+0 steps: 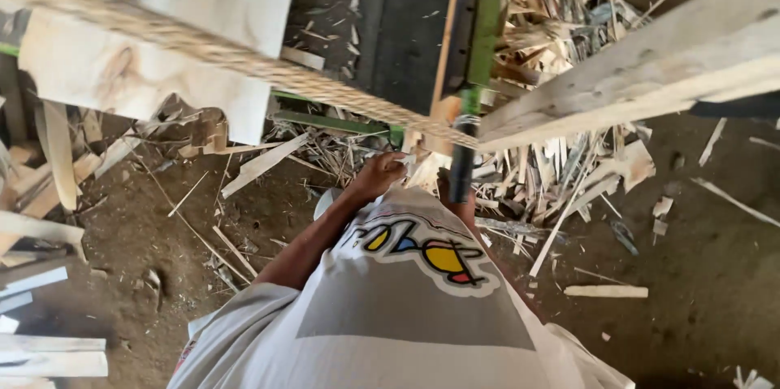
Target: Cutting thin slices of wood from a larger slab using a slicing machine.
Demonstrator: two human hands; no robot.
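Reaching forward with the left hand [380, 175], fingers curled in at the near end of a pale strip [424, 168] of wood, just under the spot where the rope [244, 60] is meeting the plank [634, 72]. Touching the strip, seemingly; not showing whether truly clamped on it, so leaving that open. Showing only a sliver of the right hand [466, 209], tucked beside the black pole [462, 166] and behind the shirt; not telling open from closed there either.

Judging the strip as light, stiff and dry, likely splintery along its raw edges and apt to snap if bent across the grain. Favouring a hold near the end, flat faces pinched between thumb and fingers, away from frayed corners. Judging the pole as smooth, rigid and heavier, better wrapped with a full fist.

Lying around: heaps of offcuts [569, 170] on the dirt floor [707, 275], a broad pale board [162, 40] at upper left, a green bar [490, 23] running up beside the pole.
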